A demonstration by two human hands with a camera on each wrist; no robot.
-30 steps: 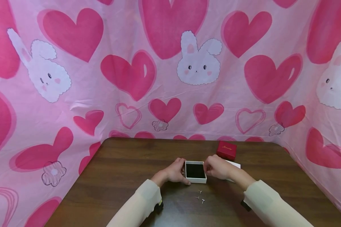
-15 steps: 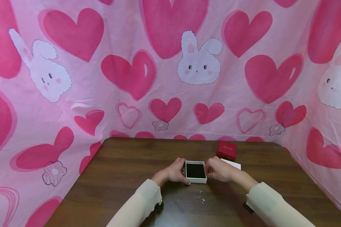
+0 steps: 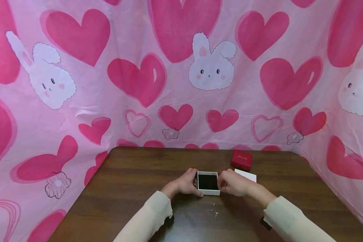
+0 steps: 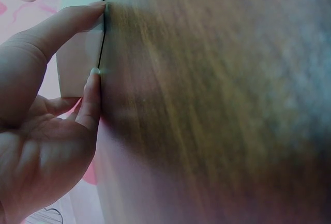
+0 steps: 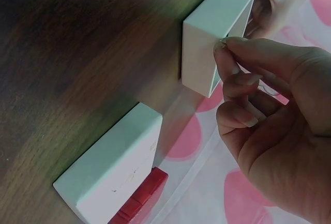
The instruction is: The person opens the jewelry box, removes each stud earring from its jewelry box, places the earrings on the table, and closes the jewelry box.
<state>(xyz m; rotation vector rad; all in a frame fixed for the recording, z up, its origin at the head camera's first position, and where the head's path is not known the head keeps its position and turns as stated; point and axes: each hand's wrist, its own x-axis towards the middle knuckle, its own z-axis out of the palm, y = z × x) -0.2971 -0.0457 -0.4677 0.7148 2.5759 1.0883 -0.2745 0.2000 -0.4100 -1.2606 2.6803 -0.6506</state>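
Observation:
A shallow white box (image 3: 209, 193) with a black insert (image 3: 207, 182) stands uncovered on the table. My left hand (image 3: 186, 182) grips it from the left, the thumb at the front corner, as the left wrist view also shows against the box's wall (image 4: 78, 58). At the right rim is my right hand (image 3: 234, 183), its thumb and index finger pinching a tiny shiny piece (image 5: 223, 41), mostly hidden by the fingertips. Three small silver pieces, stud-like in shape, lie in front of the box; the nearest piece (image 3: 216, 214) looks T-shaped.
Behind my right hand lies a white lid (image 3: 248, 175), box-shaped in the right wrist view with faint lettering. A red box (image 3: 241, 160) with gold lettering sits farther back. A pink heart-patterned cloth (image 3: 181, 94) hangs beyond the brown table (image 3: 133, 174).
My right hand has come slightly nearer to me along the box's right rim, uncovering more of the white lid behind it. The left hand and the box have stayed put.

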